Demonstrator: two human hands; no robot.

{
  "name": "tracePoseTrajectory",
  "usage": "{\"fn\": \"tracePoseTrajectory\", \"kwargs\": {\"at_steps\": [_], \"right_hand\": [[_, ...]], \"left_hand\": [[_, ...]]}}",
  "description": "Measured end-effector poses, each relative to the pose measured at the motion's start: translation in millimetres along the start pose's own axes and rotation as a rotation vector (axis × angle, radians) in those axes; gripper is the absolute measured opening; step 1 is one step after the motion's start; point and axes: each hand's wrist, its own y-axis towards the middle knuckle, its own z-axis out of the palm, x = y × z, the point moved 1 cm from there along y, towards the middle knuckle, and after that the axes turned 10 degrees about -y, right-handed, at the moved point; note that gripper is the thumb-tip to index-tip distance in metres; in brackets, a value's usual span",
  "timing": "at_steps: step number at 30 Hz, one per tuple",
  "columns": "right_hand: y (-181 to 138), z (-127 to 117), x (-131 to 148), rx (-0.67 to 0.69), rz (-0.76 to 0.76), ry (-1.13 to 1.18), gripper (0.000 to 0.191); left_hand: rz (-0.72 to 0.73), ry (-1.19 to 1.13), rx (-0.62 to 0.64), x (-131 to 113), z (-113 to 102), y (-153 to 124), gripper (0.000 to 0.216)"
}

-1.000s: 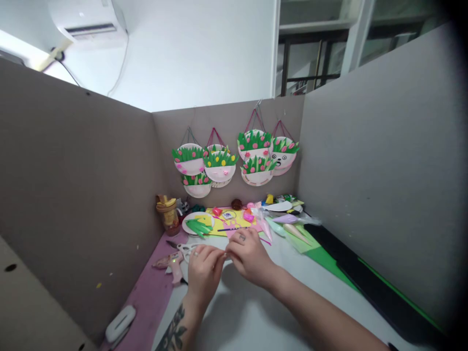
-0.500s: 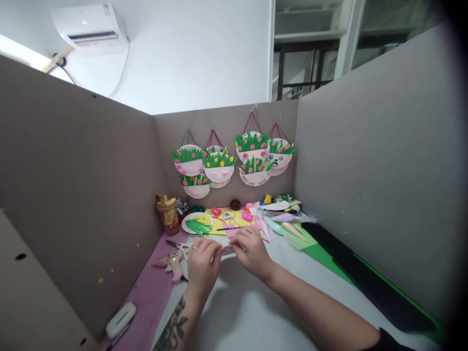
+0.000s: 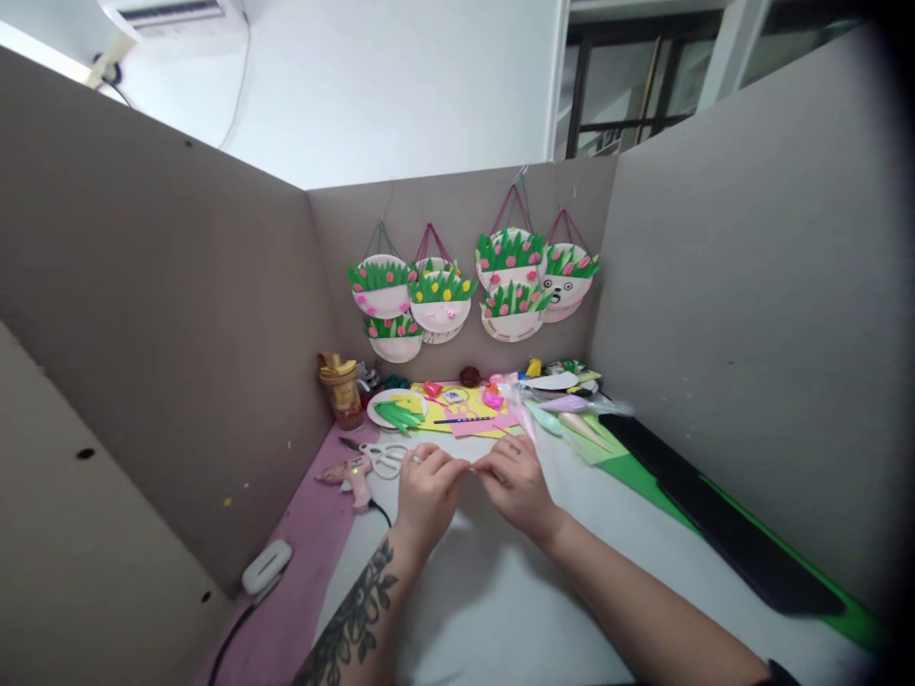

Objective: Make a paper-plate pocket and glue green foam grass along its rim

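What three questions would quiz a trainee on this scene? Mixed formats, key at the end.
1. Which tool lies between the hot-glue gun and the flat paper plate?
A) stapler
B) scissors
C) ruler
2. True or false: the left hand is nearer the hot-glue gun than the right hand is.
3. Besides pink, which flower colour shows on the hanging paper-plate baskets?

Key: 1 B; 2 true; 3 yellow.
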Motion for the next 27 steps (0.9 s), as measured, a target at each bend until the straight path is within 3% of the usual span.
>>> {"fn": "tracePoseTrajectory", "kwargs": {"at_steps": [7, 14, 21, 27], "right_hand": [[2.6, -3.6, -5.6, -0.011, 0.02, 0.045, 0.009], [-1.7, -5.7, -6.0, 0.059, -0.017, 0.001, 0.014], [-3.4, -2.6, -12.4, 0.05, 0.062, -0.027, 0.012], [-5.1, -3.3, -5.8, 0.067, -0.034, -0.106, 0.015]], "left_hand": [[-0.063, -0.013, -0.019, 7.3, -5.0, 3.5, 0.016], [0.016, -0.053, 0.022, 0.8, 0.5, 2.7, 0.017], [-0.109, -0.11, 0.021, 13.8, -4.1, 3.5, 0.016], [-0.047, -0.084, 0.053, 2.6, 0.4, 2.0, 0.015]]}}
